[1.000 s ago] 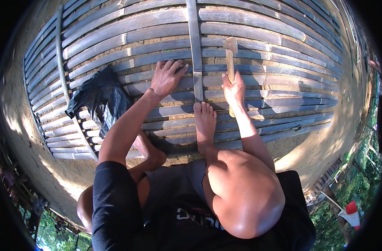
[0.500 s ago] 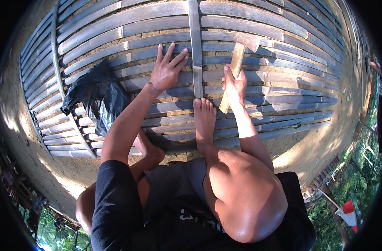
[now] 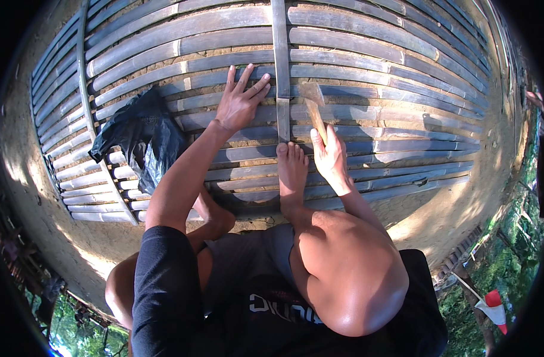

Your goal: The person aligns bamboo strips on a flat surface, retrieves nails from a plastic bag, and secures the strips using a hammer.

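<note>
My right hand (image 3: 331, 156) is closed round the wooden handle of a hatchet (image 3: 317, 116). Its metal head (image 3: 311, 93) points away from me, just right of a bamboo crosspiece (image 3: 280, 59). Long split-bamboo slats (image 3: 227, 40) lie side by side beneath, with gaps showing the soil. Spread flat on the slats left of the crosspiece, my left hand (image 3: 236, 108) has its fingers apart and holds nothing. My bare right foot (image 3: 292, 172) rests at the near end of the crosspiece, between the two hands.
A crumpled black plastic bag (image 3: 142, 137) lies on the slats left of my left forearm. Another crosspiece (image 3: 84, 77) runs over the slats farther left. Bare earth (image 3: 432, 205) surrounds the bamboo. A red and white flag (image 3: 493, 308) stands at the lower right.
The hatchet's head has come nearer to me and left, toward the crosspiece, and its handle now tilts the other way. My right hand has moved nearer; my left hand stays put.
</note>
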Available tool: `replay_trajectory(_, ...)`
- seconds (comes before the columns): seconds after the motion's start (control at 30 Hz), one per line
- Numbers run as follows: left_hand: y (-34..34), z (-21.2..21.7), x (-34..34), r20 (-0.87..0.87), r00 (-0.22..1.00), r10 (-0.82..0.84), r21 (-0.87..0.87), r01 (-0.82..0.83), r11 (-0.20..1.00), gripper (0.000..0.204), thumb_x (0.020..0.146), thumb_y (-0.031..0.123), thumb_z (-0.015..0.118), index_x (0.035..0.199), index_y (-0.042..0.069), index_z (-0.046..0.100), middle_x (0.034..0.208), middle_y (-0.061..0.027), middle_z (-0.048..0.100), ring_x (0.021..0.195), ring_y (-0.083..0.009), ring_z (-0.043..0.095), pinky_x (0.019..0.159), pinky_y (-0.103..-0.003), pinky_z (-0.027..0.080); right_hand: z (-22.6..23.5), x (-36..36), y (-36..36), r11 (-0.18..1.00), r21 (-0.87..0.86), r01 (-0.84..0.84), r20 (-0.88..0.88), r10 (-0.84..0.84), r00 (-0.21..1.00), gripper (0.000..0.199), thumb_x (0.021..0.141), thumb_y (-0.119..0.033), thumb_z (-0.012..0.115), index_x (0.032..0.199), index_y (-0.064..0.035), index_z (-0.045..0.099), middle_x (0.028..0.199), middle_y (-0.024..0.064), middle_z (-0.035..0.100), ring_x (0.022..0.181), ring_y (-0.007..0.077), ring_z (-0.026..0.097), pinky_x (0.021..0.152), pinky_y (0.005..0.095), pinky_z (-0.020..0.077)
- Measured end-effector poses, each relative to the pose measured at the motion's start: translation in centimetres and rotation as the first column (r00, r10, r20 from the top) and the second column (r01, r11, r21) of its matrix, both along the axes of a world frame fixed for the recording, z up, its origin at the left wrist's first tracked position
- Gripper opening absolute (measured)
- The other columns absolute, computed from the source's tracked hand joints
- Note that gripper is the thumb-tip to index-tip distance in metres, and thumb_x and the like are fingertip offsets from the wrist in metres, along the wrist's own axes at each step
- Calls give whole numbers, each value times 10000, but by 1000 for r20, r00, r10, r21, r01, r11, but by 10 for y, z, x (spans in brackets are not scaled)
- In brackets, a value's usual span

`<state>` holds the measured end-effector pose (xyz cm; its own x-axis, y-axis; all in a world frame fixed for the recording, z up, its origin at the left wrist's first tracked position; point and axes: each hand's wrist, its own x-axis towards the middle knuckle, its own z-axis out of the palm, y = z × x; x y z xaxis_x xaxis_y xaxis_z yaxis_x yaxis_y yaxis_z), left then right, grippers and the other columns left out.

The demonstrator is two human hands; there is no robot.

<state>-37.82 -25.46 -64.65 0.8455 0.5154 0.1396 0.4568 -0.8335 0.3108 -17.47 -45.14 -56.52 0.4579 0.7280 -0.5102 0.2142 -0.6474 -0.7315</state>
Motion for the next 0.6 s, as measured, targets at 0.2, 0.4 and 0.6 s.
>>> replay_trajectory(0.2, -1, 2, -1, 73, 997, 7, -35, -4, 999, 501, 820, 47, 650, 1307, 150, 706, 1543, 36, 524, 1514, -352, 335, 1232, -671, 184, -4, -4, 6, 999, 9, -31, 16, 31, 999, 378, 980, -297, 691, 1231, -22, 622, 917, 189, 675, 720, 347, 646, 581, 400, 530)
replay_trajectory(0.4, -2, 3, -2, 59, 998, 8, -39, -6, 999, 512, 808, 57, 656, 1307, 158, 707, 1544, 34, 523, 1517, -342, 333, 1237, -657, 190, 1, -5, 6, 998, 17, -68, 33, 68, 997, 386, 987, -305, 677, 1236, -16, 621, 931, 211, 671, 757, 369, 644, 608, 419, 528)
replay_trajectory(0.6, -1, 4, -2, 33, 999, 13, -23, -12, 1000, 497, 821, 77, 670, 1307, 171, 708, 1548, 48, 514, 1519, -336, 325, 1234, -662, 195, 3, -11, 11, 990, 105, -92, 84, 83, 993, 394, 993, -314, 663, 1241, -10, 619, 945, 233, 666, 793, 390, 642, 636, 437, 527)
